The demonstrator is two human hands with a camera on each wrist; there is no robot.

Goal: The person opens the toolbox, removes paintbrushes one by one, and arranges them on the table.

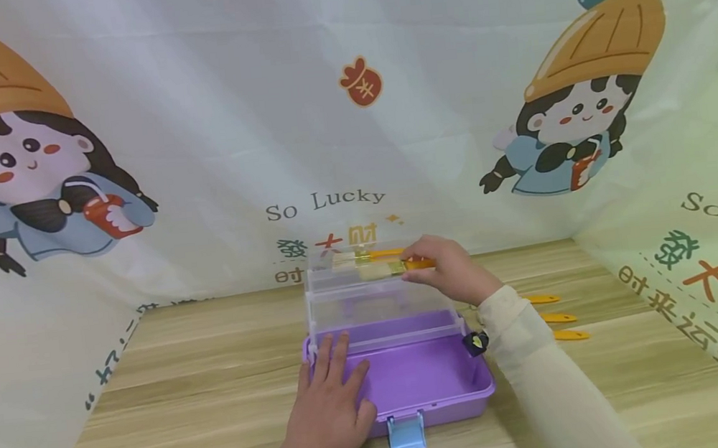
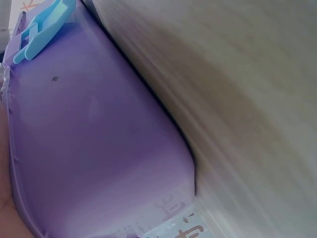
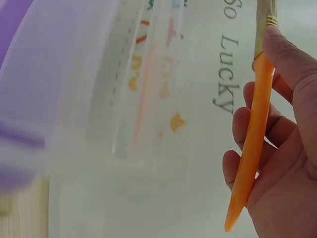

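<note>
My right hand [image 1: 444,266] holds a paintbrush [image 3: 255,119] with an orange handle and a gold ferrule, its thumb over the ferrule. In the head view the brush's pale bristles [image 1: 374,272] point left, overlapping the raised clear lid [image 1: 335,309] of a purple box. Just above them a second brush shape [image 1: 362,256] shows against the lid. My left hand [image 1: 331,407] rests over the box's front left rim, fingers spread and pointing toward the lid. The purple box [image 1: 415,377] stands on the table, with its light blue latch [image 1: 407,436] hanging down in front.
Several orange brush handles [image 1: 559,318] lie on the wooden table [image 1: 218,382] right of the box, partly behind my right sleeve [image 1: 533,351]. A small black object [image 1: 476,343] is at the box's right edge. Printed cloth [image 1: 227,136] hangs behind and on both sides.
</note>
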